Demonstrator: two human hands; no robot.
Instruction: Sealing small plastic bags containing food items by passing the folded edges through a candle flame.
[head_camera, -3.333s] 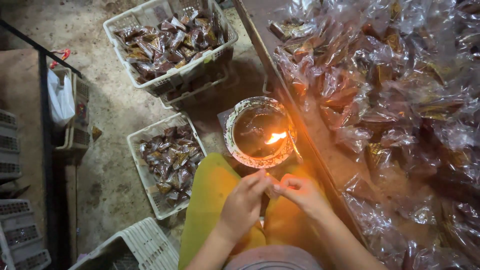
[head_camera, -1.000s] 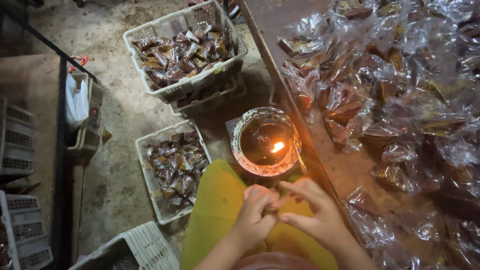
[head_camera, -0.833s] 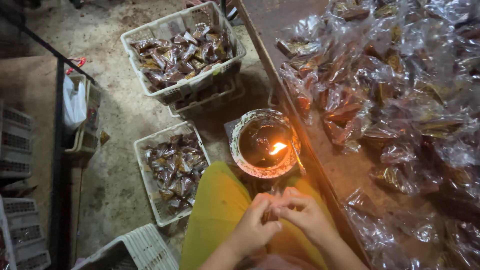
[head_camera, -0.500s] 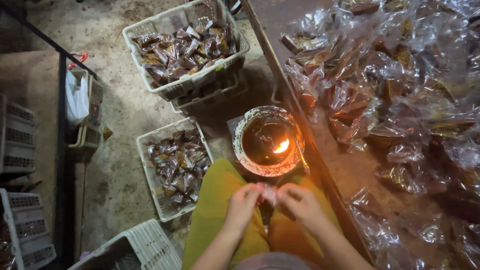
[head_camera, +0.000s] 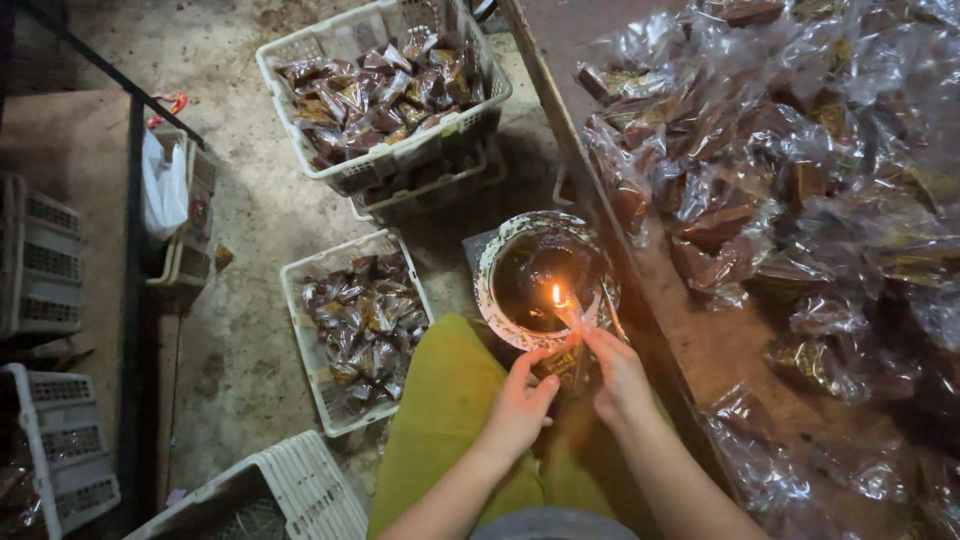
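Two hands (head_camera: 575, 385) meet just before the bowl (head_camera: 497, 290) with the flame (head_camera: 556, 294) in it — packets (head_camera: 790, 170) heaped on the table (head_camera: 715, 345) to its right. Left of the bowl a basket (head_camera: 300, 310) sits on the floor, another basket (head_camera: 290, 50) behind it.

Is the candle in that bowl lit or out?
Lit. A small bright flame burns inside the bowl, glowing on the hands, and the right hand holds a small packet up to it.

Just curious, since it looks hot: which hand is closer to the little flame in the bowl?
The right hand; its fingers reach almost to the flame. The left hand sits lower, nearer the lap.
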